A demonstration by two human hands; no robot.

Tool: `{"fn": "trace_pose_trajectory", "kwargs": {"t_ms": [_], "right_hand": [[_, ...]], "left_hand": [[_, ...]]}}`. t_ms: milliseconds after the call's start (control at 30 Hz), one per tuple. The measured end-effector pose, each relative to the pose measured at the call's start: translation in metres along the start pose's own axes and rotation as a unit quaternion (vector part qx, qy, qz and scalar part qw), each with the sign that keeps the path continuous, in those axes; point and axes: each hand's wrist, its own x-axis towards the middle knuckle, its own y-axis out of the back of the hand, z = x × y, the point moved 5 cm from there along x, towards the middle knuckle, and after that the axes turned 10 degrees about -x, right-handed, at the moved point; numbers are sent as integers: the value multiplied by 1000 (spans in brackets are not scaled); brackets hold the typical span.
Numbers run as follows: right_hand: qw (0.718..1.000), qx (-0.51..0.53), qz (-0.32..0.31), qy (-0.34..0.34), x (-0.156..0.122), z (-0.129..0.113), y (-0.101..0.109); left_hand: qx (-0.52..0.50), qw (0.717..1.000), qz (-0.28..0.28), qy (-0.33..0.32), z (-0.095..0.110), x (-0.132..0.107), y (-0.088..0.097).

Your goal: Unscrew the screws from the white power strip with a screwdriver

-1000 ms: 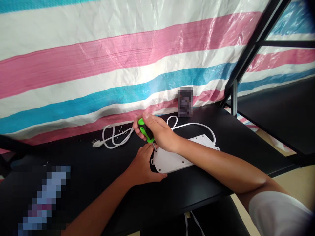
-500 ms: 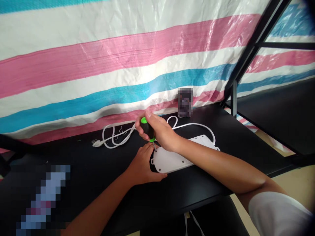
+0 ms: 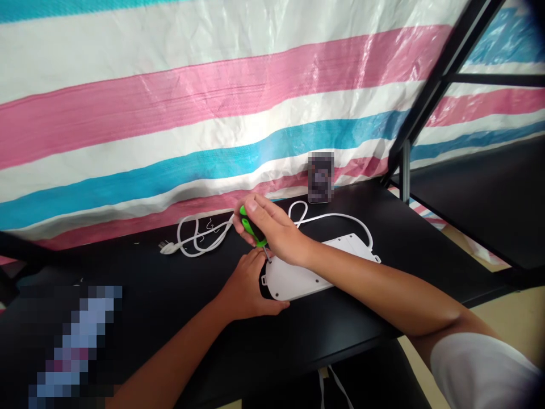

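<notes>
A white power strip (image 3: 298, 278) lies face down on the black table (image 3: 170, 284). My right hand (image 3: 272, 230) is closed round a screwdriver (image 3: 251, 227) with a green and black handle; its metal tip touches the strip's near-left corner. My left hand (image 3: 247, 287) grips the strip's left end, thumb along its front edge. The strip's white cable (image 3: 200, 238) loops away to the left and ends in a plug.
A striped pink, blue and white tarpaulin (image 3: 213, 113) hangs right behind the table. A small blurred dark object (image 3: 320, 177) stands at the table's back edge. A black metal frame (image 3: 430, 96) rises at the right, with another dark surface (image 3: 481, 199) beyond it.
My right hand has turned the screwdriver's handle in its fingers, so more or less green shows. The left hand and the power strip have stayed still.
</notes>
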Motion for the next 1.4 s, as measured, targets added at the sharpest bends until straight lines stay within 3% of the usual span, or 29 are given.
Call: {"fn": "trace_pose_trajectory", "kwargs": {"t_ms": [233,433,633,800,1000,1233,1400], "right_hand": [[1000,-8,28,-2,-3,3,1],[998,2,-35,-48,0,1,0],[1000,3,-21,2,-2,-4,0],[998,-12,-57,-28,2,-4,-1],[999,1,-18,-27,1,-5,1],[998,7,-60,-32,3,-5,1],[999,10,-13,-29,2,-1,3]], "left_hand": [[-6,1000,0,10,0,-2,-1],[2,1000,-2,1,-3,-2,-2],[-1,1000,-3,7,-2,-1,-2],[4,1000,-3,14,-3,-1,-2],[0,1000,-8,21,1,0,-1],[1,1000,-9,16,0,-1,0],[9,1000,-12,14,0,0,-1]]}}
